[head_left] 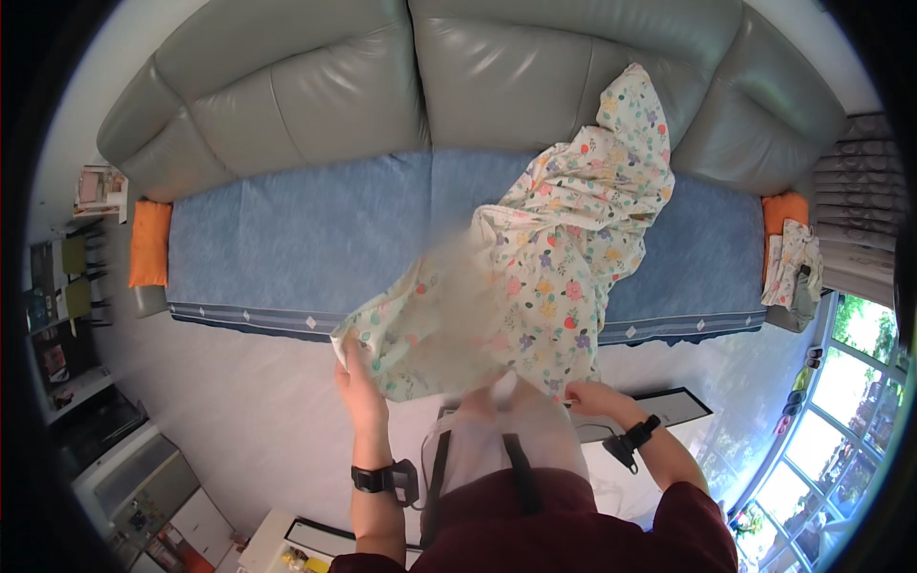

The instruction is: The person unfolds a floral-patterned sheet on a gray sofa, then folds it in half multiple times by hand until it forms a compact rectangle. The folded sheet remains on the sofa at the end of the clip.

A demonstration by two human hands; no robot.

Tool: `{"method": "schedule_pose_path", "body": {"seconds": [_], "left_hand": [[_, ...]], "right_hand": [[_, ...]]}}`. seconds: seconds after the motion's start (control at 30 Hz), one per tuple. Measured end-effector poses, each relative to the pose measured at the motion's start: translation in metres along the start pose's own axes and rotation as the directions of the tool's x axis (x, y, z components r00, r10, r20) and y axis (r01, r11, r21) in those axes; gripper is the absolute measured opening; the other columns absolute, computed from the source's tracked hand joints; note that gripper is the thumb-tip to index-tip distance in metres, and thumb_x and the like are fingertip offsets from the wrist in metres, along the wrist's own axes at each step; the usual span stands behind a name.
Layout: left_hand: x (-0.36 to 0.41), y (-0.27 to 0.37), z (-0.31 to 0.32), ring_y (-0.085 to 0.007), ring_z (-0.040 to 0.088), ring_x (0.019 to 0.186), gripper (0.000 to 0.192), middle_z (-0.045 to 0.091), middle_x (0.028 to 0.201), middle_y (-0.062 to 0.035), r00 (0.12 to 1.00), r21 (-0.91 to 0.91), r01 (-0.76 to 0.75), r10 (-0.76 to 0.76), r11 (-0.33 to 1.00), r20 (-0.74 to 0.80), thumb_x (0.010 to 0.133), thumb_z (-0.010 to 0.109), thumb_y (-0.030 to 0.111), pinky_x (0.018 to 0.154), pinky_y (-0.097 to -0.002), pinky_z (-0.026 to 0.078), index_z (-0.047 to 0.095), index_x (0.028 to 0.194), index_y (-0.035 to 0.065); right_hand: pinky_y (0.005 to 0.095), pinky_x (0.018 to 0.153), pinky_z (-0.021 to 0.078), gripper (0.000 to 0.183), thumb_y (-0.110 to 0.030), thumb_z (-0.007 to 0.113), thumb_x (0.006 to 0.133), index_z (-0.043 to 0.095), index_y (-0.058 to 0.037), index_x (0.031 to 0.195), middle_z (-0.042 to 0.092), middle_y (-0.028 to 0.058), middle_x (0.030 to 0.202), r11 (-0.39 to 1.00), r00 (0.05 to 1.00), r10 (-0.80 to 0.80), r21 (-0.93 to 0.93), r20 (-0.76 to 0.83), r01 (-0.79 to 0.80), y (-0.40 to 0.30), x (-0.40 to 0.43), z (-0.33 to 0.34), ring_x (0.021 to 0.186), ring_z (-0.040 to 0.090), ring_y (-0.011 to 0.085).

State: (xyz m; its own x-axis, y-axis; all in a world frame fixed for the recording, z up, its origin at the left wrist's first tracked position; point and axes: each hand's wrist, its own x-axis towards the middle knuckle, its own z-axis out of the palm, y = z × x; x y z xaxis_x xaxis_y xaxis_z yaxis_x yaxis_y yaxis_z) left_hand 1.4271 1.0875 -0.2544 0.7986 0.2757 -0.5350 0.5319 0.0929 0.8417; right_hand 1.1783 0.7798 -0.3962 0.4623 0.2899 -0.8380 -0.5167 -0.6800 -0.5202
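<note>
A white floral cloth [551, 279], large like a bed cover, stretches from the sofa back down to my body. My left hand [362, 387] grips one corner of it, left of my legs. Another edge is pinched in my right hand [593, 398], on the right side near my thigh. Between the hands the cloth hangs fairly spread, with a blurred grey patch over its middle left. Farther up it lies bunched in folds on the blue seat cover [301, 236], and its far end rests against the grey leather backrest [516, 79].
Orange cushions [150, 243] stand at both sofa ends. Folded floral fabric [791, 265] lies over the right armrest. A white table with a dark-edged panel [666, 408] is close behind my right hand. Shoes [795, 401] line the glass door at right. A cabinet [200, 526] stands lower left.
</note>
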Motion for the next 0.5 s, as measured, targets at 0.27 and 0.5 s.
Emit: {"method": "schedule_pose_path", "body": {"seconds": [0.27, 0.5], "left_hand": [[0.005, -0.01, -0.009, -0.0149, 0.058, 0.093, 0.041, 0.06, 0.107, -0.0083, 1.0, -0.022, -0.015, 0.015, 1.0, -0.006, 0.094, 0.051, 0.034, 0.078, -0.0273, 0.046, 0.056, 0.113, -0.0022], [0.001, -0.022, -0.018, -0.015, 0.057, 0.094, 0.039, 0.059, 0.106, -0.008, 0.997, -0.051, 0.026, -0.029, 0.998, -0.072, 0.095, 0.05, 0.03, 0.079, -0.0275, 0.047, 0.055, 0.114, -0.0026]], "right_hand": [[0.0415, 0.071, 0.0493, 0.026, -0.025, 0.061, 0.078, 0.061, -0.0056, 0.095, 0.065, 0.0154, 0.086, 0.991, 0.988, -0.001, -0.134, -0.152, -0.02, 0.01, 0.049, -0.008, 0.08, 0.062, 0.0338], [0.0398, 0.069, 0.049, 0.047, -0.028, 0.066, 0.079, 0.048, -0.0016, 0.113, 0.06, 0.0175, 0.092, 0.978, 0.764, -0.083, 0.097, -0.639, 0.187, -0.086, 0.191, -0.052, 0.082, 0.061, 0.0341]]}}
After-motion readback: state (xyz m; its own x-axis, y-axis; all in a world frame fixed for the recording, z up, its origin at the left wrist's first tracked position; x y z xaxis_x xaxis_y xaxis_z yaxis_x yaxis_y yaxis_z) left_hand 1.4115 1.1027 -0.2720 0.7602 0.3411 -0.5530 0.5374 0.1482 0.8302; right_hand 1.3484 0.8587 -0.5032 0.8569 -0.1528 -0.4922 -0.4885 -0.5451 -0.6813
